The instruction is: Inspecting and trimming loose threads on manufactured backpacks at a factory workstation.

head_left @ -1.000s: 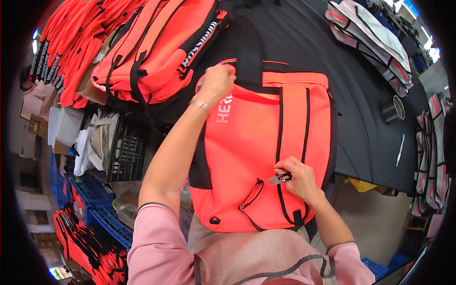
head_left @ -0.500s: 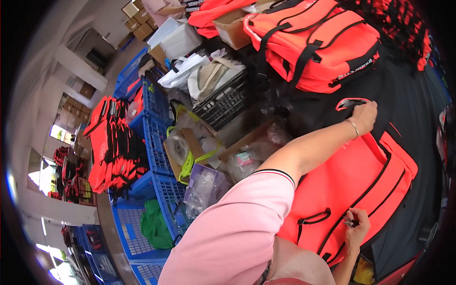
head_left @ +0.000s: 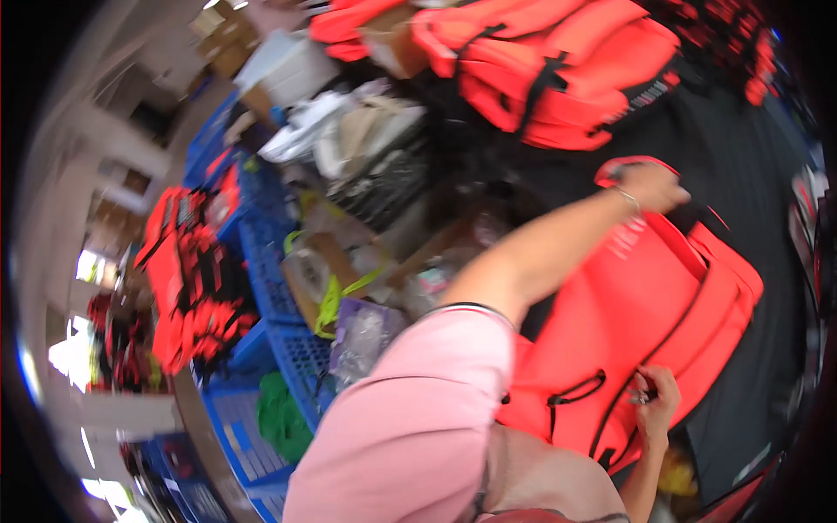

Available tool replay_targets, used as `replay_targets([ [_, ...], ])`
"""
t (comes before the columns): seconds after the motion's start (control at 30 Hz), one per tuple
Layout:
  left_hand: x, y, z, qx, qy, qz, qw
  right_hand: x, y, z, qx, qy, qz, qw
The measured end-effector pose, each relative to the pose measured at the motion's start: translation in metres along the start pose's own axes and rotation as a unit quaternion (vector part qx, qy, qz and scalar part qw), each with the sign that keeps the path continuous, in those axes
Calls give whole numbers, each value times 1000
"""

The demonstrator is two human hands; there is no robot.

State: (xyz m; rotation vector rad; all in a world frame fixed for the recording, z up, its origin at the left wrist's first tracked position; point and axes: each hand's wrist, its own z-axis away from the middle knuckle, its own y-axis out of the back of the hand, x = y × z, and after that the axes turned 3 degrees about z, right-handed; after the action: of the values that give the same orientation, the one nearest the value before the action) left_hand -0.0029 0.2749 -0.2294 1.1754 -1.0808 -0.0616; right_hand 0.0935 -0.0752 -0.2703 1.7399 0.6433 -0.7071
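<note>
So the orange life vest (head_left: 663,296) is lying flat on a black tabletop (head_left: 750,174), front side up, black straps running down it. Left hand (head_left: 649,186) is stretched out to the far top edge of the vest, fingers curled over the collar part and gripping it. Right hand (head_left: 656,403) is down at the near end, fingers pinched together on a small dark buckle or clip (head_left: 641,397) where a black strap ends; it's too blurry to say exactly what the bit is. The pink sleeve (head_left: 418,418) fills the lower middle of the view.

Past the vest there's a pile of more orange life vests (head_left: 558,70) on the table. Off to the left are blue plastic crates (head_left: 261,253), cardboard boxes (head_left: 392,39) and plastic bags (head_left: 362,336) all jumbled together.
</note>
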Motion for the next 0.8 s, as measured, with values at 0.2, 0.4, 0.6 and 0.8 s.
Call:
replay_targets([
  [0.2, -18, 2, 8, -9, -59, 249, 967, -37, 53, -36, -139, -342, -96, 925],
  [0.4, -7, 2, 11, -4, 112, 354, 928, -58, 60, -128, 114, -93, -83, 986],
  [0.6, -11, -1, 3, -26, 129, 369, 920, -34, 28, -201, 138, -45, 197, 970],
  [0.8, -17, -4, -2, -41, 128, 372, 918, -24, 14, -225, 117, 31, 247, 961],
])
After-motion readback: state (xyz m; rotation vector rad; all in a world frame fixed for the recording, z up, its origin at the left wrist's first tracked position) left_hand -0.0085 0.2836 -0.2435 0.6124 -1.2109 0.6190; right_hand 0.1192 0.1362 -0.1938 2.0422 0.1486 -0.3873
